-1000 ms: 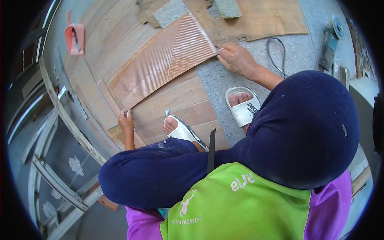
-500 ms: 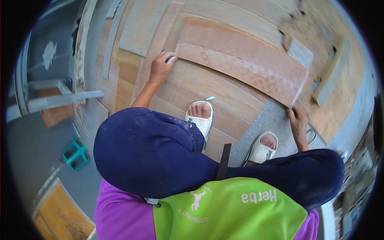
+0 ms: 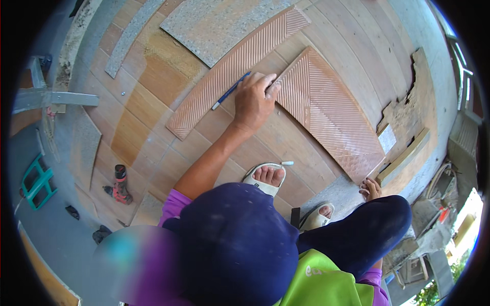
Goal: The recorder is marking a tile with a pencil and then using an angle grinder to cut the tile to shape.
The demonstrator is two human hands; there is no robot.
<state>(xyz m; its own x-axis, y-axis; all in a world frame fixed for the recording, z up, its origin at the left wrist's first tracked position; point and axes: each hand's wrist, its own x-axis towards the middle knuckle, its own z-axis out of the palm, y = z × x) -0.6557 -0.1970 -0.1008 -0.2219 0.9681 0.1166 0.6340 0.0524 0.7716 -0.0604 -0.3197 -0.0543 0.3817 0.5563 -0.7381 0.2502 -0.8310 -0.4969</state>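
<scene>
A long reddish-brown tile (image 3: 326,109) lies ribbed face up on the floor. My left hand (image 3: 255,99) is closed at its left end, thumb and fingertips against the corner. A blue pen (image 3: 231,91) lies along the outer side of this hand; whether the fingers hold it, I cannot tell. My right hand (image 3: 371,188) has its fingers curled at the tile's near right corner, partly below the edge. Left of the left hand is a narrower ribbed tile strip (image 3: 224,76).
Grey speckled slabs (image 3: 214,30) lie at the far left. A red and black cordless drill (image 3: 120,186) stands at left, with a green stool (image 3: 39,182) beyond. On the right are a broken-edged board (image 3: 423,92) and a wood strip (image 3: 406,158). My sandalled foot (image 3: 268,176) is close by.
The view has swung, bringing the drill and more floor into sight. My left forearm now reaches farther in, and the pen shows fully beside the hand. Both hands stay at the tile's corners.
</scene>
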